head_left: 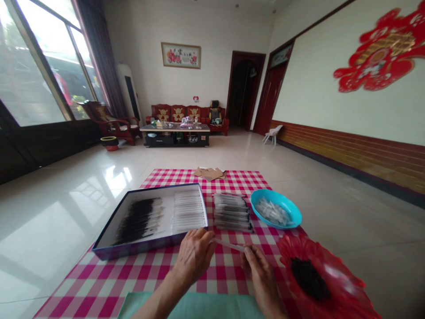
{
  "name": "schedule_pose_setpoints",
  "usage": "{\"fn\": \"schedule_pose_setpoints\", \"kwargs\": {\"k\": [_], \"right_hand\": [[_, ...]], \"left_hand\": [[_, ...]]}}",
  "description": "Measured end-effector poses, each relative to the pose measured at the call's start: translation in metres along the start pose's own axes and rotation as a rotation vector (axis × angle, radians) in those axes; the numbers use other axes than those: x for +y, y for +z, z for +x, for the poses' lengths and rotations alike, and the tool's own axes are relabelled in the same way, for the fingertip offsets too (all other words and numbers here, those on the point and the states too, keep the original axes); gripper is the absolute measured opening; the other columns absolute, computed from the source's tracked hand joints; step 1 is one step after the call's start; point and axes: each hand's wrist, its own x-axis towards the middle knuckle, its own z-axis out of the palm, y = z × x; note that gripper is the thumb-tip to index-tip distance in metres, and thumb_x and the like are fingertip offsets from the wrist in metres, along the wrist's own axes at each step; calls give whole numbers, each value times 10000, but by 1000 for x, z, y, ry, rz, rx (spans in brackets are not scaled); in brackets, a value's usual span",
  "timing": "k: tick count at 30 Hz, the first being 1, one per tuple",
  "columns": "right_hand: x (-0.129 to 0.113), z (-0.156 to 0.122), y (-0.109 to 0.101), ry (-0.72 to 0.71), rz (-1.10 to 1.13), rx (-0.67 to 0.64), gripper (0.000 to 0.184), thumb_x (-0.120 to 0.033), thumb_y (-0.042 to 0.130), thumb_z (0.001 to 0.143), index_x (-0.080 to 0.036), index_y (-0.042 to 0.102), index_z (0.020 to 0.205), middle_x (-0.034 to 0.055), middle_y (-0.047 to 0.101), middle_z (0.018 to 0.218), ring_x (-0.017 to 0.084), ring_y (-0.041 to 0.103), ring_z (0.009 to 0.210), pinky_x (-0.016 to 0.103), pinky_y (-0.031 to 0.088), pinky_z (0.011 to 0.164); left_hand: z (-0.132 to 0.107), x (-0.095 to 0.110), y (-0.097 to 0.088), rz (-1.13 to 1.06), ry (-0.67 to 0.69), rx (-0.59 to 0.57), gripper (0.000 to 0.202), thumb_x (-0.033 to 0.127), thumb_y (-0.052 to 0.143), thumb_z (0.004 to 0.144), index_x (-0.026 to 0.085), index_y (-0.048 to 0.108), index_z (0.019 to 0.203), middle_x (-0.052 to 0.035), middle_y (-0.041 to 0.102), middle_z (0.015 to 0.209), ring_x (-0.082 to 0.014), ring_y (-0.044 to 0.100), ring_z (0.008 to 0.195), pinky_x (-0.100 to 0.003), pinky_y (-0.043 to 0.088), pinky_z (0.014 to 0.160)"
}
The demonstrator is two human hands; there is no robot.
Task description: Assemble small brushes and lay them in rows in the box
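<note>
On a pink checked tablecloth [99, 283], beside an open box [149, 221] of thin black-tipped sticks, both hands hold a slim translucent tube [229, 244]. The curled left hand [194, 257] and pinching right hand [260, 274] hide its ends.

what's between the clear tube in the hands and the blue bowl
Nothing visible blocks it: only the pink checked cloth lies between the clear plastic tube and the blue bowl, with the stack of brushes just left of that path.

Tray [133, 249] left, bowl [257, 199] right, on tablecloth [99, 283]
</note>
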Motion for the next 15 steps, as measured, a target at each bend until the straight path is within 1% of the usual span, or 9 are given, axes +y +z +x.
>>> {"fn": "schedule_pose_setpoints", "kwargs": {"k": [1, 3, 6, 9, 11, 13, 15], "right_hand": [[2, 1, -1, 2, 3, 7, 353, -487, 665, 706, -185, 654, 890, 8, 666, 720, 186, 604, 649, 256, 487, 566], [2, 1, 0, 6, -1, 10, 344, -484, 664, 709, -183, 656, 875, 5, 662, 712, 182, 601, 645, 252, 485, 566], [-3, 0, 2, 6, -21, -4, 358, -488, 664, 706, -181, 667, 890, 7, 669, 721, 179, 599, 644, 246, 481, 554], [-10, -2, 4, 3, -53, -22, 373, -496, 668, 695, -183, 677, 899, 13, 679, 733, 191, 607, 661, 255, 487, 568], [-13, -3, 3, -13, -76, -29, 366, -493, 669, 696, -188, 682, 898, 23, 694, 786, 209, 623, 732, 266, 498, 628], [-14, -2, 2, -43, -80, -40, 350, -488, 660, 709, -190, 686, 891, 36, 703, 863, 225, 627, 822, 273, 499, 693], [-13, -2, 1, -61, -71, -60, 331, -480, 642, 733, -186, 686, 879, 44, 700, 894, 226, 623, 851, 273, 496, 709]], "left_hand": [[1, 3, -1, 114, 34, -30, 180, 240, 446, 870, 227, 624, 893, -41, 603, 817, -197, 549, 781, -336, 388, 746], [2, 7, 1, 281, 44, -86, 178, 215, 450, 864, 229, 628, 855, -48, 598, 802, -214, 541, 785, -368, 379, 764], [1, 13, 12, 380, 15, -138, 195, 157, 440, 853, 214, 615, 787, -54, 600, 808, -220, 542, 784, -382, 375, 769], [-4, 19, 25, 313, 39, -147, 174, 185, 447, 865, 210, 588, 768, -36, 597, 776, -201, 545, 754, -350, 381, 746], [-8, 24, 34, 223, 69, -140, 175, 209, 438, 883, 212, 570, 769, -19, 585, 736, -177, 539, 711, -303, 381, 687], [-10, 28, 43, 156, 85, -112, 184, 198, 418, 895, 212, 559, 777, -11, 571, 720, -158, 525, 675, -272, 370, 634], [-12, 31, 50, 127, 104, -72, 179, 190, 415, 899, 215, 558, 794, -13, 568, 737, -152, 514, 673, -262, 362, 621]]}}
